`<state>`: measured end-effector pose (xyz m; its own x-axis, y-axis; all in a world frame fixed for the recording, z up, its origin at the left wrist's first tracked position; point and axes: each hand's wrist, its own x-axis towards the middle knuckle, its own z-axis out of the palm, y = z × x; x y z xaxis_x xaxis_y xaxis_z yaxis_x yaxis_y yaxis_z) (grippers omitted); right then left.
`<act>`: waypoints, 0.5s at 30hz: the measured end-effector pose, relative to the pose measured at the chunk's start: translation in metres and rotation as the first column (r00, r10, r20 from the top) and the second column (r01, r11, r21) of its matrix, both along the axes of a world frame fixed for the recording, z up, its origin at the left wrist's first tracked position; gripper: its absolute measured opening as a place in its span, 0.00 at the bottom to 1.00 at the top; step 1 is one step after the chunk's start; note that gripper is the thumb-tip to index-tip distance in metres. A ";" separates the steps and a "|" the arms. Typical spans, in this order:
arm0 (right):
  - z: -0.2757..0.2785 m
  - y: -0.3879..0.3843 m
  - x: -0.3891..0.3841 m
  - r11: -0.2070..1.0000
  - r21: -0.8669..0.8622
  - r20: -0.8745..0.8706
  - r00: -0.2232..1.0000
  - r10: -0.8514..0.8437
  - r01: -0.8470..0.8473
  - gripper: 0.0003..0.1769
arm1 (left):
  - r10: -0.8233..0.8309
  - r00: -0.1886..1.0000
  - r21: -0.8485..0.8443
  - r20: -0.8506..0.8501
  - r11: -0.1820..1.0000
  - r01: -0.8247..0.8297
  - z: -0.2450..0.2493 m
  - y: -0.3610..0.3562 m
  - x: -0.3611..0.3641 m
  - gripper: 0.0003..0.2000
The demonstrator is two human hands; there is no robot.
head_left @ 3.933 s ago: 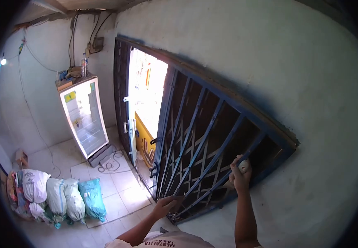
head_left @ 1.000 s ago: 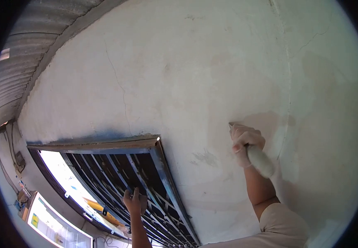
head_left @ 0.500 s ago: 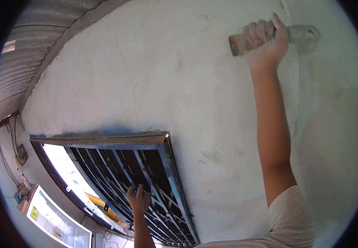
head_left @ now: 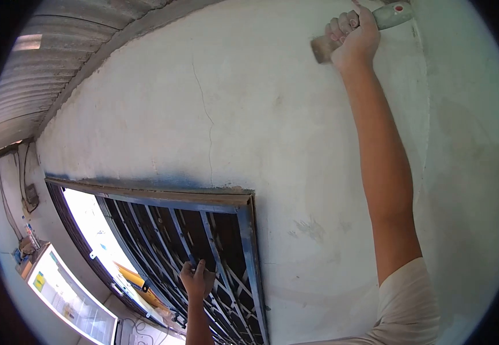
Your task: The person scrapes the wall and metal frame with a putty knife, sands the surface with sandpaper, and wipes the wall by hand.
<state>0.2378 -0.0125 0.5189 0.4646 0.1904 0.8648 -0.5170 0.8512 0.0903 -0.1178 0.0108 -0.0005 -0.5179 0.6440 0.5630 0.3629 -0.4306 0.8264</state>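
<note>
High on the pale plastered wall (head_left: 295,132), my right hand (head_left: 357,43) is wrapped round a flat brush (head_left: 396,14). The brush's greyish handle, with a red-rimmed hole, points up to the right. Its brown, blurred end (head_left: 321,50) faces left, at the wall. Lower down, my left hand (head_left: 195,280) is raised with fingers closed, in front of the dark metal grille (head_left: 226,241). A greyish-brown patch beside its fingers may be something held; I cannot make it out.
A blue-stained metal frame (head_left: 203,201) surrounds the grille. Corrugated roofing (head_left: 59,75) slopes overhead at left. Cables (head_left: 25,178) hang on the side wall above a glass-fronted case (head_left: 74,293). A thin crack (head_left: 203,103) runs down the plaster.
The right hand and brush have shifted up and left in view, with the brush tilted more. My view has turned slightly, so the wall and grille sit differently. The left hand stays by the grille.
</note>
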 end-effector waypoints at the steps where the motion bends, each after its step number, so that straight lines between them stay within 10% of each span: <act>1: 0.000 -0.005 0.000 0.999 0.030 -0.008 1.000 -0.018 0.018 0.20 | 0.003 1.000 0.003 0.013 1.000 -0.003 0.004 -0.003 0.004 0.14; 15: -0.003 -0.064 -0.008 0.959 0.147 -0.022 0.970 -0.243 0.244 0.20 | -0.035 0.996 -0.048 0.086 0.998 0.039 0.021 -0.016 0.008 0.15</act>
<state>0.2295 -0.0766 0.5161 0.4843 -0.0584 0.8729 -0.2953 0.9283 0.2260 -0.1094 -0.0050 0.0204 -0.5377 0.6898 0.4848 0.2751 -0.4000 0.8743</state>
